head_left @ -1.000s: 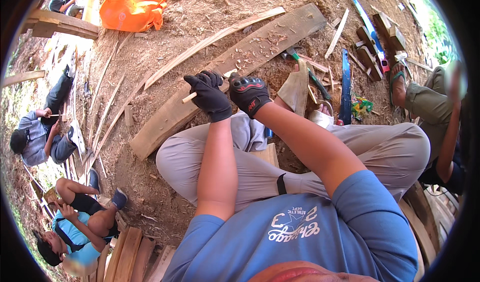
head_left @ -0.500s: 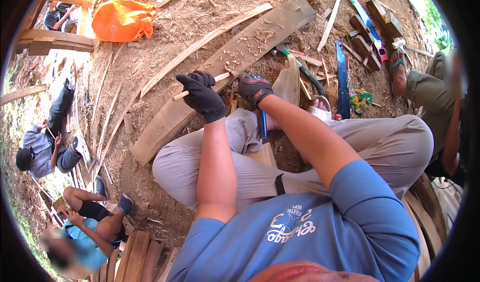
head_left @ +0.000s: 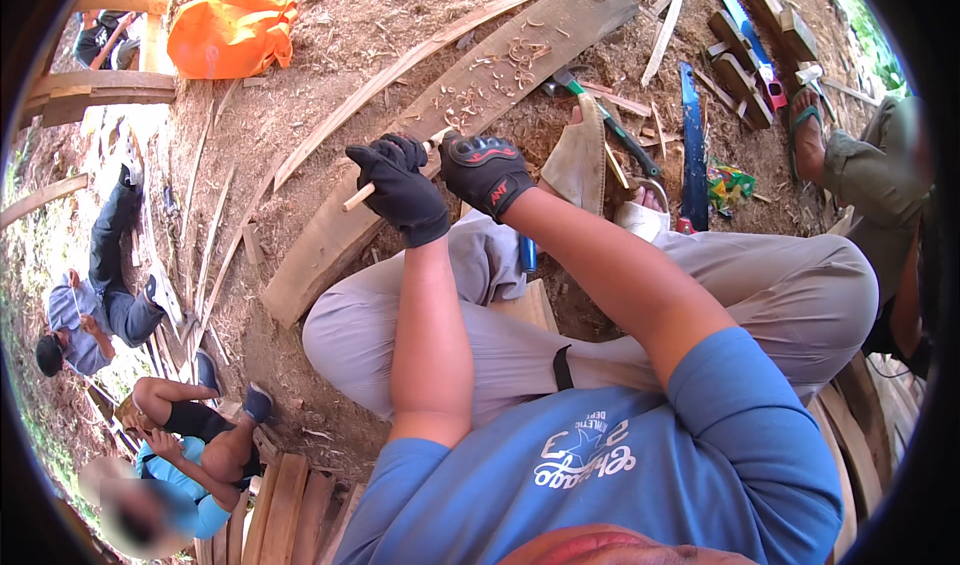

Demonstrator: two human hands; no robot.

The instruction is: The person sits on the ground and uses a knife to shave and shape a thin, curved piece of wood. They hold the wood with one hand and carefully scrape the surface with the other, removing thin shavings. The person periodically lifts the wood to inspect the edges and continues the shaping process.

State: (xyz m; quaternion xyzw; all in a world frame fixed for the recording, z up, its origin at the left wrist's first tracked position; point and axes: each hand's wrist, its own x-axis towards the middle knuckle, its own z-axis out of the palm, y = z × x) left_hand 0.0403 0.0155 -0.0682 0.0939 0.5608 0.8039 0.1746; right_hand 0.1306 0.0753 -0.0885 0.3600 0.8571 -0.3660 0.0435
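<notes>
My left hand [head_left: 398, 187], in a black glove, is closed around a thin pale wooden stick [head_left: 358, 198]. One end of the stick sticks out past my fist; the other points toward my right hand [head_left: 487, 173]. That hand, gloved in black with red trim, is curled shut beside the stick's far end. Whatever it grips is hidden by the fingers. Both hands are over a long wide plank [head_left: 450, 100] strewn with curled wood shavings [head_left: 515, 65]. A blue handle-like piece [head_left: 527, 255] shows below my right wrist.
A green-handled hammer [head_left: 615, 130] and a blue saw-like blade [head_left: 693, 155] lie right of my hands. Wooden blocks [head_left: 745, 75] are farther right, near another person's foot [head_left: 808, 145]. An orange bag [head_left: 230, 35] sits far left. Other people sit at the left.
My right hand has moved left and slightly up, closer to my left hand and against the stick's far end. My left hand keeps its hold on the stick, almost unmoved.
</notes>
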